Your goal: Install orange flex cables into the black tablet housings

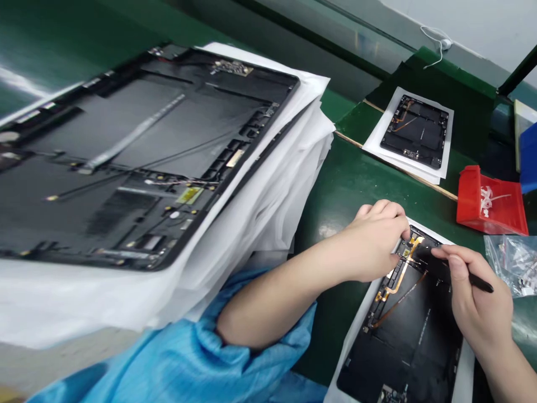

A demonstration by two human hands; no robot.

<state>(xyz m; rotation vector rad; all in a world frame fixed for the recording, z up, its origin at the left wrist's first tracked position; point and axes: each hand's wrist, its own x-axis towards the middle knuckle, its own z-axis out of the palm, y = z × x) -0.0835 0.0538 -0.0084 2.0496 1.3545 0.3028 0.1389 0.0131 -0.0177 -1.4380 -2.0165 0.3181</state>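
A black tablet housing (pixel 413 330) lies open side up on white sheets, its orange flex cables (pixel 405 274) running along the left side. My left hand (pixel 377 243) is closed at its upper left edge, fingers curled and thumb over the rim; part of the grip is hidden. Across the upper part of the housing, my right hand (pixel 478 285) grips black tweezers (pixel 480 282), with the fine tips close to my left thumb, near the cables. Whether the tips pinch anything is too small to tell.
At left rises a tall stack of housings (pixel 168 140) interleaved with white sheets (pixel 289 162). Another housing (pixel 417 131) lies beyond my hands on the green mat. A red bin (pixel 470 196) with small white pieces and a clear plastic bag (pixel 514 260) stand at right.
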